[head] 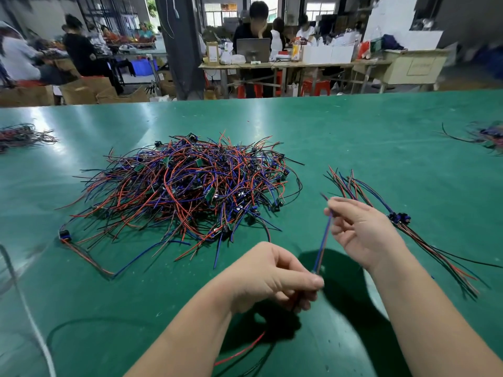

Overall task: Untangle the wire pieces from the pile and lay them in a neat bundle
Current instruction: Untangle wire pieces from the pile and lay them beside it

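Observation:
A big tangled pile of red, blue and black wire pieces [187,186] with small connectors lies on the green table [353,137]. To its right, a neat bundle [397,219] of straightened pieces runs diagonally, connectors together in the middle. One wire piece [324,240] is held taut above the table between both hands. My left hand [269,278] pinches its lower end, with red and black tails trailing below. My right hand [362,229] pinches the upper end beside the bundle.
A single loose piece with a blue connector [65,235] lies left of the pile. Smaller wire heaps sit at the far left edge [21,137] and far right edge [487,137]. A white cable [30,317] crosses the near left. People work at benches beyond the table.

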Demonstrator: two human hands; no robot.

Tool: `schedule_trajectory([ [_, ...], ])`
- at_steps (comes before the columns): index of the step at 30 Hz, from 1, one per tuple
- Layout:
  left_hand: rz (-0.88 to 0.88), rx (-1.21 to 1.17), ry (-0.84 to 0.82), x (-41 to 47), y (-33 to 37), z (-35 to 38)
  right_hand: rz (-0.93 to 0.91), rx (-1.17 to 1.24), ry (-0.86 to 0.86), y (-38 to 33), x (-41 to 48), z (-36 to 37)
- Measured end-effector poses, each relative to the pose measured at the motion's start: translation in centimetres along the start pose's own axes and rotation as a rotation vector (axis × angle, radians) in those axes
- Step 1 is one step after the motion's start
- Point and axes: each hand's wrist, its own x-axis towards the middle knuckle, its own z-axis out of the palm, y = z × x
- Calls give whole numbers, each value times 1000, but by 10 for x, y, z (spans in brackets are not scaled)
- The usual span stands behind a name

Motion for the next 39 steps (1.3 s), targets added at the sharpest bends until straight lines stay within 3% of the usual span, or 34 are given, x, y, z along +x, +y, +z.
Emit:
schedule_trajectory([
  [7, 42, 37, -80, -7, 4, -11, 30, 263, 97, -5, 10, -8],
  [11, 104, -29, -64, -6, 3, -8, -130, 437, 187, -21, 18, -29],
  [15, 175, -342, 176, 7, 5, -5, -116, 198, 87, -14, 13, -22],
  [18, 179, -415, 333, 11, 5, -8, -89, -44, -165, -4, -3, -2],
  [21, 147, -420, 464, 14, 3, -11, -203, -322, -481, 12, -21, 11],
  [23, 129, -415, 510, 15, -1, -13, -319, -589, -548, 22, -29, 18],
  [25, 129, -433, 529, 17, -4, -15, -411, -724, -514, 29, -29, 22],
  [30, 155, -460, 469, 18, -5, -18, -486, -722, -492, 31, -25, 21],
  [34, 146, -429, 438, 18, -3, -14, -575, -775, -276, 28, -16, 15],
  [36, 178, -252, 537, 18, -4, -13, -642, -846, -83, 21, -6, 6],
  [39, 285, 378, 786, 19, -11, -18, -746, -1040, 200, 4, 9, -13],
])
